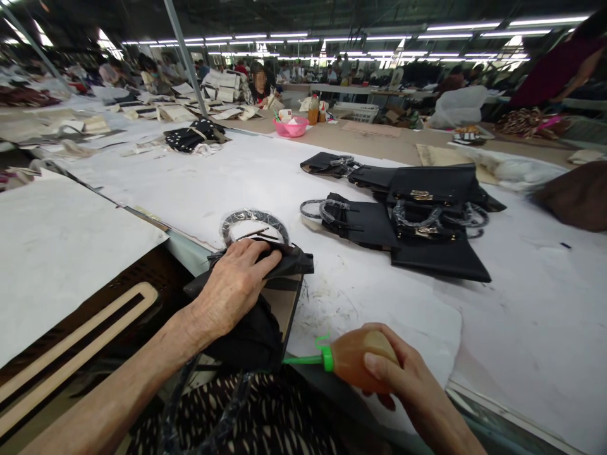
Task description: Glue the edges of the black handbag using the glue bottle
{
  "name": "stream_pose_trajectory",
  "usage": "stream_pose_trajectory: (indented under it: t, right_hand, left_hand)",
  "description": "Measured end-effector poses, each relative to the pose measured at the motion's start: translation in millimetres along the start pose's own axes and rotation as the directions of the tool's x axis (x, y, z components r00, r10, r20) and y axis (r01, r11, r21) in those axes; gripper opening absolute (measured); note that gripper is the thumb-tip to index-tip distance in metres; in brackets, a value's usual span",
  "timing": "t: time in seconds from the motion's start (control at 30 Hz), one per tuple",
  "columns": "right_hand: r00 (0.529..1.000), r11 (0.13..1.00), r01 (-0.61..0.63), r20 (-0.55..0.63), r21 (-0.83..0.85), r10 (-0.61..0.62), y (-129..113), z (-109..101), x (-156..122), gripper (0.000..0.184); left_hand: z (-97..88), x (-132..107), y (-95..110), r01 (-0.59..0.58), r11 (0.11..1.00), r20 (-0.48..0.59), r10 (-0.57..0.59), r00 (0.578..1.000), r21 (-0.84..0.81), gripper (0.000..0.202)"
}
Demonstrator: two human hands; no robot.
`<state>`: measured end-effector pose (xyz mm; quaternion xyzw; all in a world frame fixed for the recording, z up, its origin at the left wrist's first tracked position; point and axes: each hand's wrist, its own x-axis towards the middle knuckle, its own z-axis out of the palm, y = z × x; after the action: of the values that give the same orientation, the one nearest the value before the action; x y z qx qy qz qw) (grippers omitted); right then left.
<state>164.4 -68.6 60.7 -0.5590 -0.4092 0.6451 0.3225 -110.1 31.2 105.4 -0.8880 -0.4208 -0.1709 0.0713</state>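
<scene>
Black leather bag piece [294, 260] lies pinned under the left hand [234, 284], fingers spread flat. Right hand [408, 382] wraps an amber squeeze bottle with green nozzle [348, 357]; gentle, steady pressure looks wisest.

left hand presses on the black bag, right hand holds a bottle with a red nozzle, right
No: the head view shows the nozzle is green, not red. The left hand does press on the black bag and the right hand holds the bottle.
</scene>
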Motion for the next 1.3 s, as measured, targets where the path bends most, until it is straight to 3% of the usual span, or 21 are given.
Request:
stream_pose_trajectory:
  t: [0.13,0.27,0.47,0.73,0.87,1.0,1.1,1.2,1.23,1.3]
  right_hand:
    - [0.989,0.992,0.039,-0.14,-0.119,-0.056,-10,2,-5,0.054]
    - [0.947,0.968,0.111,-0.271,-0.226,-0.172,-21,5,-2,0.056]
    - [0.932,0.896,0.146,-0.246,-0.418,-0.266,-23,5,17,0.057]
    - [0.867,0.738,0.242,-0.201,-0.63,-0.455,-16,1,36,0.052]
    - [0.799,0.718,0.358,-0.203,-0.596,-0.566,-19,6,43,0.046]
    - [0.709,0.724,0.368,-0.328,-0.583,-0.625,-25,8,42,0.047]
    - [0.646,0.801,0.366,-0.49,-0.473,-0.585,-35,-2,38,0.06]
    - [0.599,0.861,0.499,-0.677,-0.102,-0.428,-56,-27,33,0.063]
    - [0.615,0.809,0.581,-0.701,0.092,-0.362,-64,-37,31,0.056]
    - [0.693,0.634,0.634,-0.69,0.443,-0.21,-81,-60,27,0.044]
  left_hand:
    - [-1.7,1,0,0.003,1.0,-0.002,-0.003,1.0,0.0,0.036]
    - [-3.5,1,0,0.006,1.0,-0.021,-0.006,1.0,-0.01,0.037]
    - [-10.0,3,2,0.017,1.0,0.02,-0.016,1.0,-0.016,0.036]
    - [-7.5,5,-3,0.048,0.998,0.009,-0.048,0.999,-0.051,0.036]
    - [-2.8,6,-9,0.059,0.993,-0.027,-0.062,0.998,-0.103,0.035]
    - [-3.9,10,-18,0.07,0.987,-0.041,-0.077,0.996,-0.143,0.033]
    - [-8.0,15,-26,0.103,0.979,-0.021,-0.108,0.994,-0.174,0.031]
    - [-13.1,21,-32,0.156,0.967,0.032,-0.152,0.988,-0.2,0.032]
    - [-14.6,23,-33,0.171,0.964,0.054,-0.163,0.985,-0.202,0.032]
    - [-16.7,26,-34,0.186,0.965,0.092,-0.171,0.981,-0.185,0.032]
